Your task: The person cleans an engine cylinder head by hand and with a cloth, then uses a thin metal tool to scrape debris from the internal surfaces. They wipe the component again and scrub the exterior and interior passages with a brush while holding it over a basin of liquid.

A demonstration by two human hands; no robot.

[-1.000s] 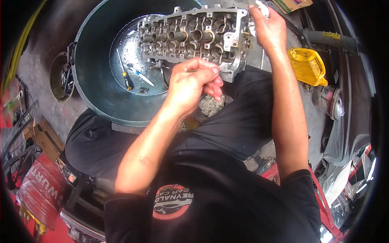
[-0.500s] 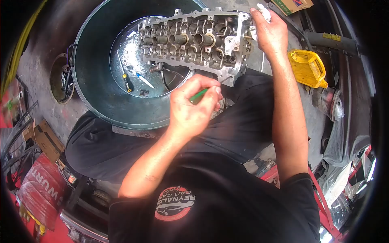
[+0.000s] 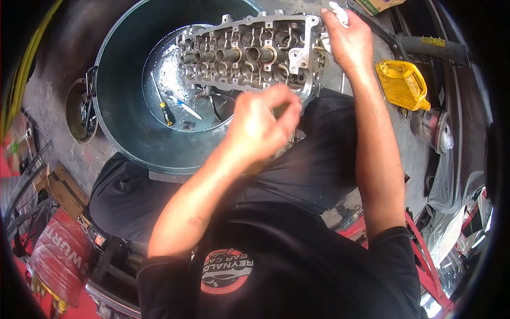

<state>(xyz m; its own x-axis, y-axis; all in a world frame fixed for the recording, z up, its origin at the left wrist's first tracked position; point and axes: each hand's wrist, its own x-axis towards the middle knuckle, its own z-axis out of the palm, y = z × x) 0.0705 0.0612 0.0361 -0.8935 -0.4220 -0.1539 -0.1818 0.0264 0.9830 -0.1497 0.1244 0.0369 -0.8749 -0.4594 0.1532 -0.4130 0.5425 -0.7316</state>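
Observation:
A cylinder head (image 3: 239,53) is held tilted over the right side of a large dark green tub, its row of round bores facing up. My right hand (image 3: 348,42) is closed on its right end, with a white rag (image 3: 338,14) bunched by the fingers. My left hand (image 3: 265,119) is closed in a pinch in front of the lower right edge of the cylinder head and is smeared by motion. The thin green tool it pinched a moment ago is mostly hidden behind the fingers now.
Inside the tub (image 3: 114,119) lie a yellow-and-black screwdriver (image 3: 166,113) and a white-and-blue pen-like tool (image 3: 189,110). A yellow jug (image 3: 402,85) stands on the floor at right. A small bin of parts (image 3: 82,111) is at left, and a cardboard box (image 3: 66,189) below it.
My left hand has moved up and slightly right, and turned so the green tool no longer shows clearly. The cylinder head and my right hand have shifted slightly left in view.

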